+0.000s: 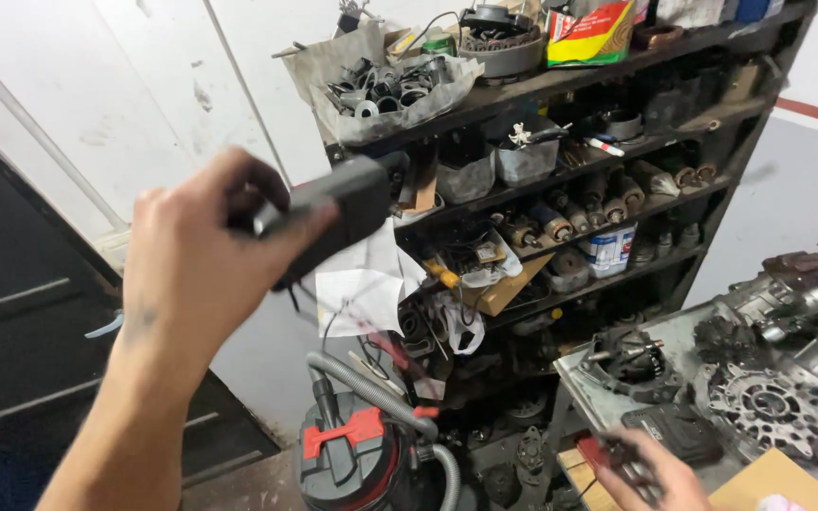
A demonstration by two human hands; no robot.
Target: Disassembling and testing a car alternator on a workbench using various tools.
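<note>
My left hand (191, 255) is raised in front of the shelves, fingers wrapped around a dark grey box-shaped tool (333, 213) that points toward the shelf unit. A thin cord hangs below the tool. My right hand (650, 473) is low at the bottom edge, near the workbench corner, closed around a small dark object with a red part (608, 452); what that object is I cannot tell.
A dark metal shelf unit (560, 189) is crammed with motor parts, bearings, tubs and papers. A red and black shop vacuum (347, 454) with a grey hose stands below. The workbench (598, 393) at right carries gears and engine castings. A dark door (21, 312) is left.
</note>
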